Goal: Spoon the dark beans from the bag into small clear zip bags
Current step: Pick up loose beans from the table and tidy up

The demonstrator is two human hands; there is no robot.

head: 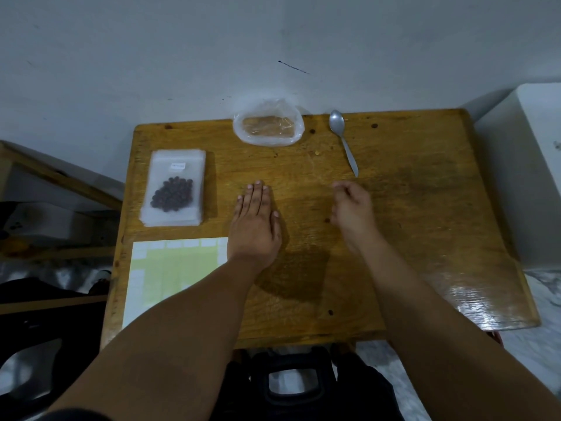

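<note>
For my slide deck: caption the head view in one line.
Both hands, left hand flat and right hand loosely curled, rest empty on the wooden table between a filled zip bag and a spoon.

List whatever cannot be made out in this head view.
- Small white label on the filled zip bag: its print is too small and blurred to read.
- Right hand: motion-blurred with fingers curled, so whether its grip holds anything is unclear.
- Clear plastic bag at the far table edge: crumpled, glaring film hides whether any beans are inside.
- Sticker sheet: the left forearm covers part of it.
</note>
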